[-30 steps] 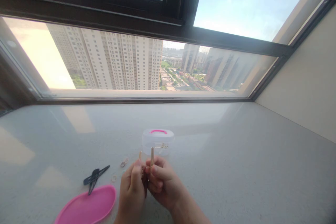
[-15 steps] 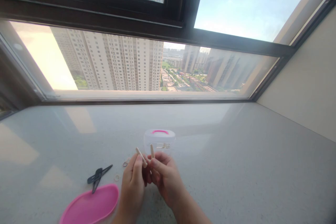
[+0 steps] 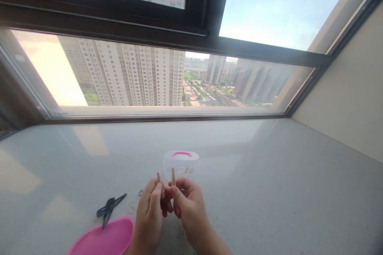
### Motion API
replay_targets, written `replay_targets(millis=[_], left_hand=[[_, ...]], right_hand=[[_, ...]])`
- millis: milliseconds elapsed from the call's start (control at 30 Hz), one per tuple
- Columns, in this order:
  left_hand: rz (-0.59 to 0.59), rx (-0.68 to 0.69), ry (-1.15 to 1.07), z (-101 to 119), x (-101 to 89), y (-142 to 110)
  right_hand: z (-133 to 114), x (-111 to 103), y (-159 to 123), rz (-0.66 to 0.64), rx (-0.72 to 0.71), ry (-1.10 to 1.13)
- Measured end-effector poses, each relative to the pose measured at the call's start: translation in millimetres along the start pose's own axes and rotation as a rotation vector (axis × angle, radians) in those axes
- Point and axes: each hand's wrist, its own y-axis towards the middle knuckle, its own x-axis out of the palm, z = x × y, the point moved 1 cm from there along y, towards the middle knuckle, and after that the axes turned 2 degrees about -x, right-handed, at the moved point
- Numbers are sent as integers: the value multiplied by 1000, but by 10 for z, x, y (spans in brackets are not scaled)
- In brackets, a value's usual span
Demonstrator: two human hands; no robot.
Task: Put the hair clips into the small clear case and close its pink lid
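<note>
- A pale grey, speckled, glossy windowsill [image 3: 269, 191] carries everything; on it, directly before the window, is the landmark, a translucent white plastic box [image 3: 181, 160] with rounded ends and a pink carrying handle [image 3: 182, 153].
- Beyond the box, a dark brown window frame [image 3: 119, 26] borders glass looking onto tall pale apartment towers [image 3: 134, 73]; a plain off-white wall [image 3: 353, 99] rises well to the box's right.
- Patches of sunlight lie on the windowsill left of the box.
- Left of the box and nearer the person, two black, elongated hair clips [image 3: 108, 208] lie crossed beside a bright pink, rounded, shallow tray [image 3: 103, 239].
- A small pale ring [image 3: 131, 209] lies between the box and the tray.
- The left hand [image 3: 151, 211], on the person's side of the box, has its fingers pinched closed on a slim beige stick-like piece [image 3: 159, 177].
- The right hand [image 3: 191, 205], just beside it, grips another slim beige piece [image 3: 173, 174] between thumb and curled fingers, in front of the box.
- The left piece's long axis leans, its upper tip towards the left; the right piece points almost straight up. Fingers hide both lower ends.
</note>
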Motion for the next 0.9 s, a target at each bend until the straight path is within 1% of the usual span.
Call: replay_targets(millis=[100, 200, 400, 667, 800, 900], left_hand=[[44, 32, 40, -13, -30, -1], [69, 27, 42, -56, -67, 16], [44, -16, -36, -90, -78, 48], [58, 28, -59, -71, -40, 54], [63, 46, -29, -77, -33, 52], [52, 39, -63, -97, -25, 60]], right_hand=[[19, -14, -11, -9, -9, -48], [36, -23, -19, 0, 2, -50], [37, -5, -25, 11, 19, -22], [57, -23, 10, 82, -38, -23], [55, -17, 19, 80, -36, -12], [50, -14, 22, 71, -41, -9]])
